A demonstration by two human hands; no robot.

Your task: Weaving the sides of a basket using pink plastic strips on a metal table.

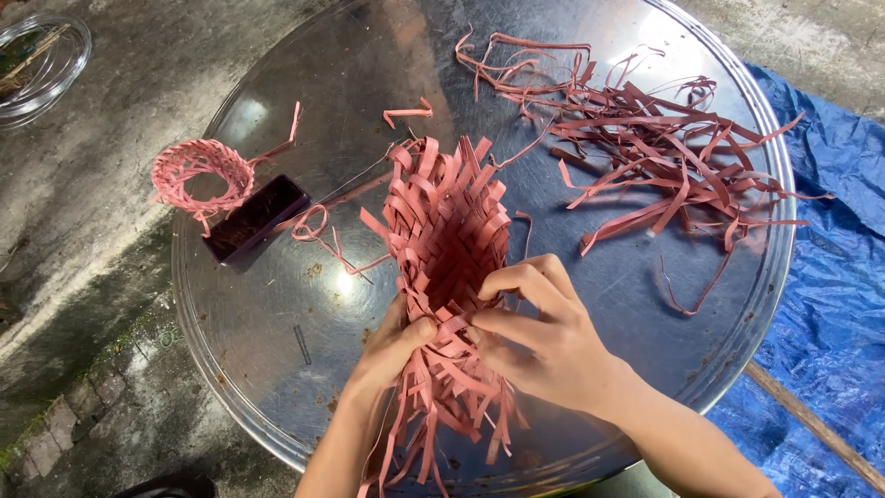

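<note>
A half-woven basket of pink strips [450, 231] lies on its side on a large round metal tray [277, 332], its open mouth toward me. My left hand [392, 346] grips the near left rim of the basket, thumb on top. My right hand [539, 337] pinches loose strips at the near right rim, fingers curled. Unwoven strip ends hang down below both hands.
A heap of loose pink strips [659, 152] covers the tray's far right. A small woven pink ring [201, 175] sits at the tray's left edge beside a dark rectangular box [256, 219]. A blue tarp [830, 277] lies right, a clear plastic container [41, 65] top left, on concrete ground.
</note>
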